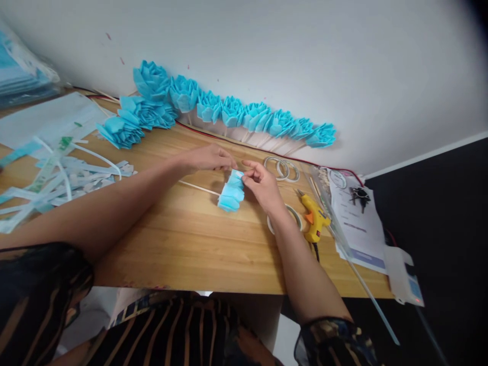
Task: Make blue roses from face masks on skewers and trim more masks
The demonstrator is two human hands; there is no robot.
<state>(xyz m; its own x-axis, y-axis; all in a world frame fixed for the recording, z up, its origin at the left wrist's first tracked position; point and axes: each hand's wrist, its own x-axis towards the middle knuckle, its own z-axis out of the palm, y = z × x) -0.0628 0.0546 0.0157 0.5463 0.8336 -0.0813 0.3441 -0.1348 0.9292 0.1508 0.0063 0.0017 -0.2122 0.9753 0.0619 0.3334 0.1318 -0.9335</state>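
A partly formed blue fabric flower [231, 197] lies on the table in front of me, its thin pale stick [200, 187] pointing left. My right hand [263, 185] pinches the right edge of its upper petal between thumb and forefinger. A small white patch [239, 174] shows on that petal, by my right fingertips. My left hand [211, 156] is closed, its fingers curled and their tips near the petal's upper edge. What those left fingers hold, if anything, is too small to make out.
Finished blue flowers [232, 111] line the wall. Cut strips [91, 178] lie left. At right are tape rolls [282, 169], a yellow glue gun [314, 218], papers [354, 223] with keys [359, 197], and a white box [403, 274] at the table's edge.
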